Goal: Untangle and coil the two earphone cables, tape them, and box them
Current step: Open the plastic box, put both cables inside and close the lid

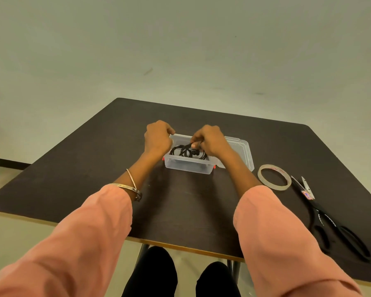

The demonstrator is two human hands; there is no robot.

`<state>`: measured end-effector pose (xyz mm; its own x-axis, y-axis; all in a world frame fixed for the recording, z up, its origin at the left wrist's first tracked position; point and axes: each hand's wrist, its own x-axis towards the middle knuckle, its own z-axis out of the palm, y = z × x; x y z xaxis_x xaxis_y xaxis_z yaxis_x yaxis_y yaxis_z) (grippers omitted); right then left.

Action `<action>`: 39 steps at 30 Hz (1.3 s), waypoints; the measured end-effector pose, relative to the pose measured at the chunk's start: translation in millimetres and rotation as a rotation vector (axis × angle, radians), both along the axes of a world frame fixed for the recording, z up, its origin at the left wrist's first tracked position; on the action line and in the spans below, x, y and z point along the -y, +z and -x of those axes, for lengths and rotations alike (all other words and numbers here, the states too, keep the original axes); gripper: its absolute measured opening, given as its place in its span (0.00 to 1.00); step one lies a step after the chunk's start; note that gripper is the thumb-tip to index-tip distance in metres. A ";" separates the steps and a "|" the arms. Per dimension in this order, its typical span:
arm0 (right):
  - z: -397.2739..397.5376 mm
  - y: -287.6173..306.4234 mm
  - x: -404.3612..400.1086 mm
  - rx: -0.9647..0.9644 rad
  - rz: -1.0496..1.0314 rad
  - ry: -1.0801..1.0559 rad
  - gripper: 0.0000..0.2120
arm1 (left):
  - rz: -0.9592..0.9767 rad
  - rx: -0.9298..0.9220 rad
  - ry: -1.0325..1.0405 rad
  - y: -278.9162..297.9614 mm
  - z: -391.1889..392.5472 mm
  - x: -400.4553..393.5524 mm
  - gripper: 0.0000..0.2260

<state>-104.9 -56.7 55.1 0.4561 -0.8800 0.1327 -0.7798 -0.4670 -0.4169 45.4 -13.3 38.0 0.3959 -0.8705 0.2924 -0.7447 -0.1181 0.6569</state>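
We seem at the boxing step — our right hand [210,140] pinches the coiled black earphone cables [187,151] in the clear plastic box [189,166], left hand [157,136] curled at its rim — closing looks next.

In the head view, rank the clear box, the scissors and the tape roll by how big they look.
1. Scissors, the longest thing, though nearest the camera, which inflates them.
2. Clear box, close behind; I would not swear to the order of these two.
3. Tape roll, plainly the smallest.
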 end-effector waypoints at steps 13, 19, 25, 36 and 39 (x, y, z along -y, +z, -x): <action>5.1 -21.0 7.4 -0.243 0.291 -0.163 0.05 | 0.033 0.050 -0.018 -8.1 3.4 4.4 0.09; 15.4 -18.6 8.6 -0.185 0.139 -0.127 0.09 | 0.018 0.033 -0.009 -8.4 1.3 5.9 0.09; 54.8 -0.9 12.3 0.358 -0.021 -0.307 0.07 | 0.080 0.070 -0.002 -2.5 7.5 8.2 0.08; 127.1 -28.8 27.3 0.144 -0.095 -0.670 0.08 | -0.296 0.230 -0.346 9.5 79.8 72.9 0.17; 126.5 -34.0 24.9 0.054 -0.145 -0.617 0.09 | -0.384 0.306 -0.407 7.6 99.2 81.7 0.18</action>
